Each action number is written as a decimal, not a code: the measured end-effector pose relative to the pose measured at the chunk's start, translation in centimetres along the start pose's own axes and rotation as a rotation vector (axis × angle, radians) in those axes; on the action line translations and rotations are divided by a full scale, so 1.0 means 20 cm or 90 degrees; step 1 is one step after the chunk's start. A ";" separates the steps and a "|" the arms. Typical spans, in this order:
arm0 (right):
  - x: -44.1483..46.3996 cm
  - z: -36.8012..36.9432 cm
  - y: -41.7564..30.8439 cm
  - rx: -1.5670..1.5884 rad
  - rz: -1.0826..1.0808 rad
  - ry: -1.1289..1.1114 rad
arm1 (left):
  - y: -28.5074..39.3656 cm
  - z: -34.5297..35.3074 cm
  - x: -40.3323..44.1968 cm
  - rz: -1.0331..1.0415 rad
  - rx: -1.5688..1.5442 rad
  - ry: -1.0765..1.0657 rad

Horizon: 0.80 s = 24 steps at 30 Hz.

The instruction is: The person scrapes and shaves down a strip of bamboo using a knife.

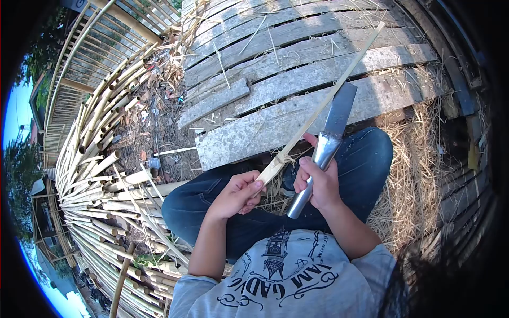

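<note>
A long, thin bamboo strip point(317, 113) slants up and right from my lap across the wooden slats. My left hand point(238, 195) pinches its lower, wider end between thumb and fingers. Just above that grip, a node with frayed fibres shows on the strip. My right hand point(320, 183) is wrapped round the shiny metal handle of a broad-bladed knife point(340, 108). The blade points up and slightly right, its squared tip close beside the strip. One finger of my right hand reaches out beyond the handle towards the strip.
The slatted wooden platform point(228, 137) lies ahead, with a loose short board point(214, 103) and thin slivers on it. Stacked bamboo poles point(101, 212) fill the left, below a bamboo fence point(79, 58). Shavings point(411, 185) heap at the right.
</note>
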State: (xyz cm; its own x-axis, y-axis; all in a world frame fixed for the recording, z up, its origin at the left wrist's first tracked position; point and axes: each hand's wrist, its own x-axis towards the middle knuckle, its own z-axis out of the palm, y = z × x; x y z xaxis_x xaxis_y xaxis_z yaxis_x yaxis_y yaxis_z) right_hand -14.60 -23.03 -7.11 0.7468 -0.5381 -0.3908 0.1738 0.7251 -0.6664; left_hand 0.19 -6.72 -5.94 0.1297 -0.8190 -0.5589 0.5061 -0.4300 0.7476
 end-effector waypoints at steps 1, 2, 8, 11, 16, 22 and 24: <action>0.01 0.00 0.01 -0.005 0.002 0.011 | 0.00 0.01 0.00 -0.003 0.004 0.001; 0.02 -0.01 0.02 -0.009 0.003 0.020 | 0.00 0.01 0.00 -0.003 0.004 0.000; 0.01 -0.07 0.10 0.028 0.070 -0.010 | 0.02 0.01 -0.01 -0.011 -0.056 -0.001; 0.01 -0.05 0.08 -0.005 0.014 0.060 | -0.01 0.00 0.00 0.011 -0.089 0.016; -0.01 -0.14 0.09 -0.233 -0.188 0.084 | -0.04 0.02 0.03 0.103 -0.070 0.090; -0.02 -0.09 0.05 -0.702 -0.359 -0.037 | 0.01 0.12 -0.03 0.101 0.076 0.013; 0.01 -0.08 0.01 -0.721 -0.323 -0.020 | 0.02 0.19 -0.08 0.076 0.045 0.036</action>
State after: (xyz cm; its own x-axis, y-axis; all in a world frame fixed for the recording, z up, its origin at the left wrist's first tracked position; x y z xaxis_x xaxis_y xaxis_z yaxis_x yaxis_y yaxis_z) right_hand -15.43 -23.75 -8.33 0.7748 -0.6276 0.0758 -0.1934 -0.3495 -0.9168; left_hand -3.16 -7.05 -3.42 0.2338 -0.8445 -0.4819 0.4233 -0.3578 0.8323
